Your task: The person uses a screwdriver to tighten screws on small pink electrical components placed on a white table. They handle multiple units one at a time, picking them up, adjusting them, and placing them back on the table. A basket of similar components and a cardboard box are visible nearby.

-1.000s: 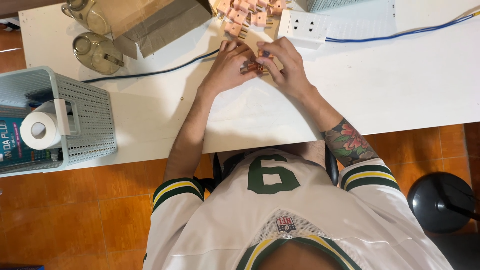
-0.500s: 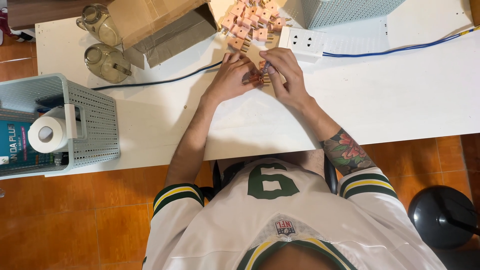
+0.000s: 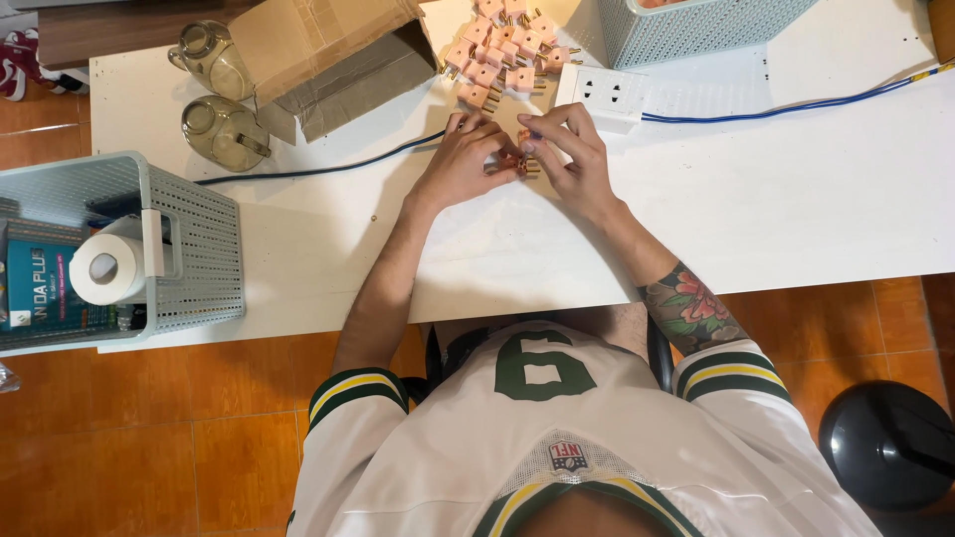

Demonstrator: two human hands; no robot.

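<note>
Pink plug (image 3: 524, 162): small, with brass prongs, pinched between the fingertips of both hands just above the white surface (image 3: 796, 199), near its far middle.
Left hand (image 3: 466, 159): fingers curled, tips closed on the plug from the left.
Right hand (image 3: 569, 154): fingers bent, tips closed on the plug from the right; the two hands touch at the fingertips.
Heap of pink plugs (image 3: 497, 55): same kind, loose on the surface just beyond the hands.
White socket strip (image 3: 607, 94): flat on the surface just beyond the right hand, with a blue cable (image 3: 796, 104) running off to the right.
Black cable (image 3: 318, 164): lies across the surface to the left of the hands.
Cardboard box (image 3: 318, 50): open, far left of the heap.
Two glass jars (image 3: 214, 94): on their sides beside the box.
Grey perforated basket (image 3: 189, 249): at the left edge of the surface, holding a paper roll (image 3: 104, 267).
Second perforated basket (image 3: 686, 25): at the far edge, right of the heap.
</note>
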